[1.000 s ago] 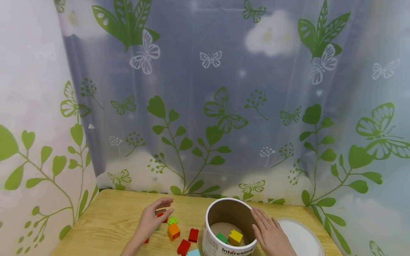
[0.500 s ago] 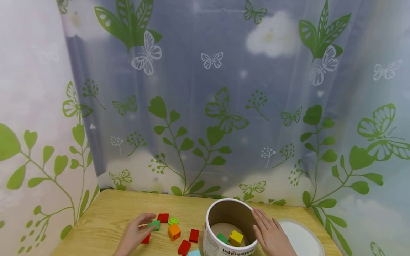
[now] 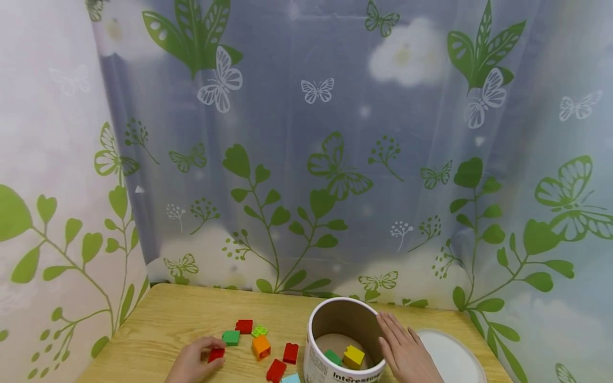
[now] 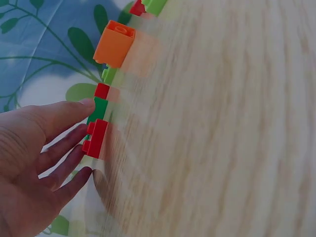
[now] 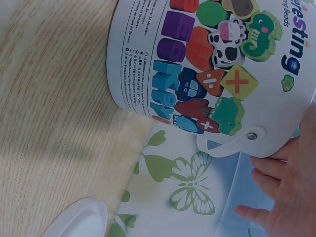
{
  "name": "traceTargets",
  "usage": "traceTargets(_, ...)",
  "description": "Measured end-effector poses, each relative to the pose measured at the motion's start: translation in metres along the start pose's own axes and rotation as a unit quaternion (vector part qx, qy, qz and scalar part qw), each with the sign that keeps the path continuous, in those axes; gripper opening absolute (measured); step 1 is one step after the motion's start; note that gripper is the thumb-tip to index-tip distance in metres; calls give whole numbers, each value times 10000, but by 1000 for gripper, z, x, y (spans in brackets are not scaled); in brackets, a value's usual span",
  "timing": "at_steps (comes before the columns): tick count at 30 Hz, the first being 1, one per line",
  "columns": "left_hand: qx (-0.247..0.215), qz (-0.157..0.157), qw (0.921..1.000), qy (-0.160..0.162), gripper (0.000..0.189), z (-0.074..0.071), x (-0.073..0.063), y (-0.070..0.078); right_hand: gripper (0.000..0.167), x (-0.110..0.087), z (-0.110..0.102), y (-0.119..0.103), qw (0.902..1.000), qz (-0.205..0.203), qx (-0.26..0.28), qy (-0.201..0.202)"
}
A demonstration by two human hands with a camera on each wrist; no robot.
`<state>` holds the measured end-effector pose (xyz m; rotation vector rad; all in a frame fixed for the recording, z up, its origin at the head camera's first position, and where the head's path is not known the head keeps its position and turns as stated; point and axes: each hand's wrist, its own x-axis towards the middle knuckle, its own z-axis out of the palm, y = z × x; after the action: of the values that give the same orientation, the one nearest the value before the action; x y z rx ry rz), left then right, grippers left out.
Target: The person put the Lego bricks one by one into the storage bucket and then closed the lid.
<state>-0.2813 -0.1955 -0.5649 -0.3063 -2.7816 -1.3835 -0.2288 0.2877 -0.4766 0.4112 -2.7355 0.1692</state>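
My left hand [image 3: 192,361] is at a red toy brick [image 3: 217,355] on the left of the table, thumb on the near side and fingers on the far side. In the left wrist view the fingers are spread loosely around that brick, the thumb apart from them. The right hand [image 3: 407,351] lies with straight fingers against the rim of a white round bucket [image 3: 313,367]. Inside the bucket are a green brick [image 3: 332,357] and a yellow brick [image 3: 354,357]. From the right wrist, the bucket's printed side and its handle [image 5: 227,147] show beside the fingers.
Loose bricks lie between left hand and bucket: green [image 3: 231,338], red [image 3: 244,326], lime [image 3: 259,331], orange [image 3: 261,347], two more red and a light blue one [image 3: 290,378]. A white lid [image 3: 452,356] lies right of the bucket. A patterned curtain [image 3: 287,239] hangs behind.
My left hand has moved down and left, past the green brick, to the red brick, its fingers drawing in around it. The right hand stays at the bucket's rim.
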Motion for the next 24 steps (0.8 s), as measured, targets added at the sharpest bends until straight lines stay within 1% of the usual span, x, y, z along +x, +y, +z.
traceTargets(4, 206, 84, 9995, -234, 26, -2, 3, -2, 45, 0, 1, 0, 10000, -7, 6, -4)
traceTargets(8, 411, 414, 9973, -442, 27, -5, 8, -8, 45, 0, 1, 0, 10000, 33, 66, -44)
traceTargets(10, 438, 456, 9968, -498, 28, -6, 9, -10, 45, 0, 0, 0, 10000, 41, 74, -45)
traceTargets(12, 482, 403, 9967, -515, 28, -7, 11, -10, 45, 0, 0, 1, 9999, 43, 79, -44)
traceTargets(15, 472, 107, 9976, -491, 30, -6, 11, -9, 45, -1, 0, 0, 10000, 11, 71, -11)
traceTargets(19, 526, -58, 9977, -420, 31, -6, 11, -7, 45, -1, 0, 0, 10000, -15, 64, 33)
traceTargets(22, 599, -152, 9977, -283, 31, -5, 10, -3, 45, -1, 0, -1, 9999, -46, 44, 85)
traceTargets(24, 566, -225, 9980, -150, 31, -4, 8, 0, 45, -2, 0, -1, 9999, -66, 21, 113)
